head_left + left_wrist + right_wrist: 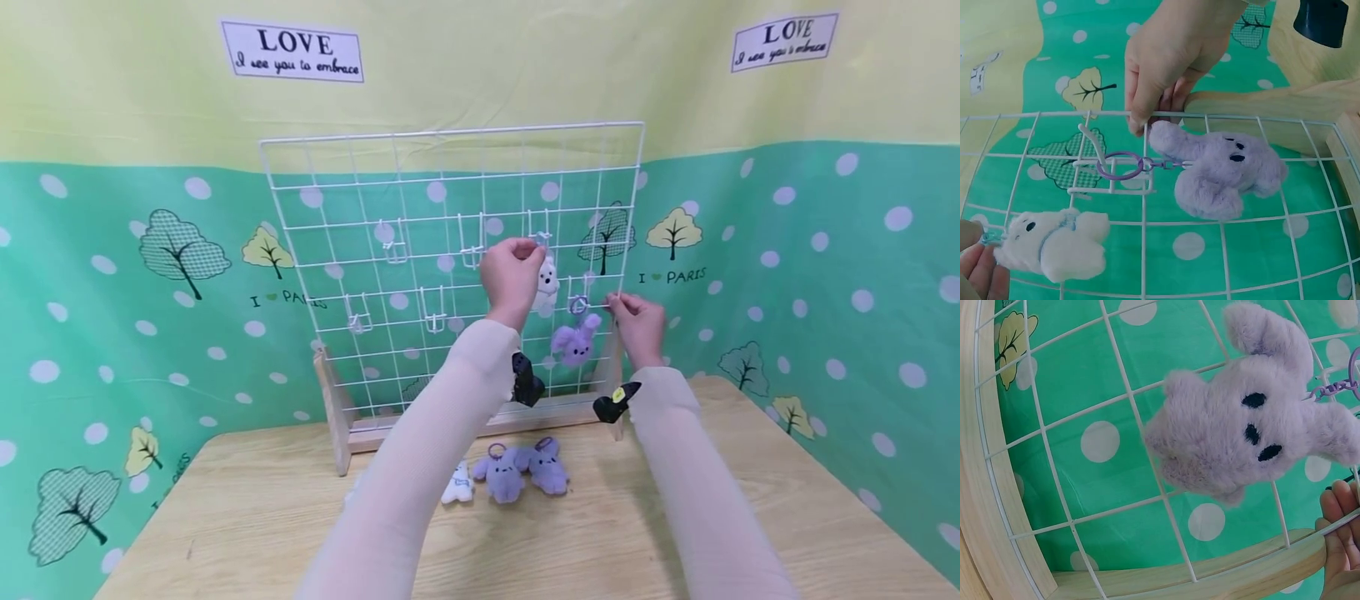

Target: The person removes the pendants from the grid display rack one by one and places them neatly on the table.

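My left hand (513, 279) pinches the light-blue ring end of a white bear plush keychain (547, 287), which is upright in front of the wire grid rack (450, 131), near an upper right hook (542, 225). Whether the ring is on that hook I cannot tell. My right hand (637, 325) grips the rack's right side wire, thumb in front and fingers behind in the left wrist view. Between the hands, a purple rabbit plush keychain (1229, 165) hangs by its purple ring (1120, 165) on a lower hook.
Several white hooks (435, 321) hang on the grid without plushes. Two purple plushes (501, 477) and a white one (459, 485) lie on the wooden table (592, 533); my left sleeve covers part of the row. A patterned cloth (825, 275) stands behind.
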Demonstrator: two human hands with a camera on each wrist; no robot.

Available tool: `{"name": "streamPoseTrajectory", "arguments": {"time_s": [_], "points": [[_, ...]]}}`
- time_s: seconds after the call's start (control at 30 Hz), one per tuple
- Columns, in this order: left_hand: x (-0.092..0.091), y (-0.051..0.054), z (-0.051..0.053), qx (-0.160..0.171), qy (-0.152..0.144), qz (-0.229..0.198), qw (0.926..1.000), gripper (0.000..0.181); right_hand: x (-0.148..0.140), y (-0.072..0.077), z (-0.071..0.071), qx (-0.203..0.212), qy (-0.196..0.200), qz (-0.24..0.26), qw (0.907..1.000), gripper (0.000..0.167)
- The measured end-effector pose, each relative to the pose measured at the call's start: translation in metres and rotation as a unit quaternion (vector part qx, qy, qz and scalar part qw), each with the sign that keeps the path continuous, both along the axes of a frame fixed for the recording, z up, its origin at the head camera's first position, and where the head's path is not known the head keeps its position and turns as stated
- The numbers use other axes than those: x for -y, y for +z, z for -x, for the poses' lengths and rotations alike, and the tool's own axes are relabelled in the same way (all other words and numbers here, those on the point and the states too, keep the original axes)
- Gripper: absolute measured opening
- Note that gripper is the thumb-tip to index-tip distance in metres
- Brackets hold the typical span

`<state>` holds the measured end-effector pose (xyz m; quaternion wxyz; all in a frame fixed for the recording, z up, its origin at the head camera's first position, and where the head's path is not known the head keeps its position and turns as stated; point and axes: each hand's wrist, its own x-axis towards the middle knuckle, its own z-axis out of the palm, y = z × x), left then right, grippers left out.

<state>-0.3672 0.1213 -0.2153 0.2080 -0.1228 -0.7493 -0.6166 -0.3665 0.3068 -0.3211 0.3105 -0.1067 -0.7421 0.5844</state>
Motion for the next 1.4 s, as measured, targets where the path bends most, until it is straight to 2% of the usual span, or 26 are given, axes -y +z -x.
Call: {"name": "streamPoseTrajectory", "arguments": {"time_s": [0.37,0.67,1.03,1.4], "points": [[-0.006,0.005,0.0,0.01,0.011,-0.016,0.9998,0.013,0.0,0.001,0.0,-0.006,0.0,0.012,0.9999,0.033],[-0.006,0.006,-0.002,0.02,-0.011,-0.039,0.999,0.011,0.0,0.002,0.001,-0.006,0.001,0.018,0.9998,0.034],[-0.001,0.004,-0.005,0.025,-0.029,-0.036,0.9986,0.012,0.0,0.001,-0.001,-0.002,0.007,0.023,0.9997,0.035],[0.003,0.01,-0.017,0.015,-0.059,-0.051,0.9969,0.012,0.0,0.001,0.0,0.002,0.007,0.022,0.9997,0.034]]}}
